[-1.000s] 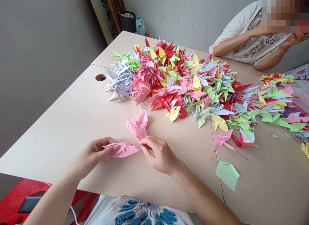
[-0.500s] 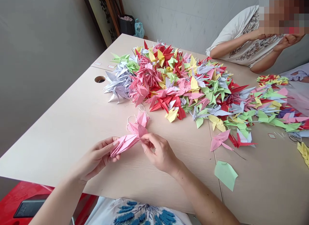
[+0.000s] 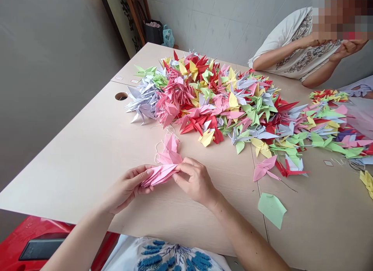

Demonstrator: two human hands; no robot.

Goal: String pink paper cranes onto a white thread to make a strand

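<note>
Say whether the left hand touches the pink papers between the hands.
Touching: the head view shows the left hand gripping the pink papers, thumb on top.

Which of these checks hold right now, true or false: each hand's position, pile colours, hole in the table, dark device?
1. The left hand holds folded pink paper. True.
2. The right hand rests on the green sheet. False: the right hand is at the folded pink paper; the green sheet lies apart from it.
3. The big pile is all one colour. False: it mixes red, pink, yellow, green and pale lilac.
4. The round hole is left of the big pile in the picture. True.
5. The dark device lies on the tabletop. False: it is on the red surface below the tabletop's edge.
</note>
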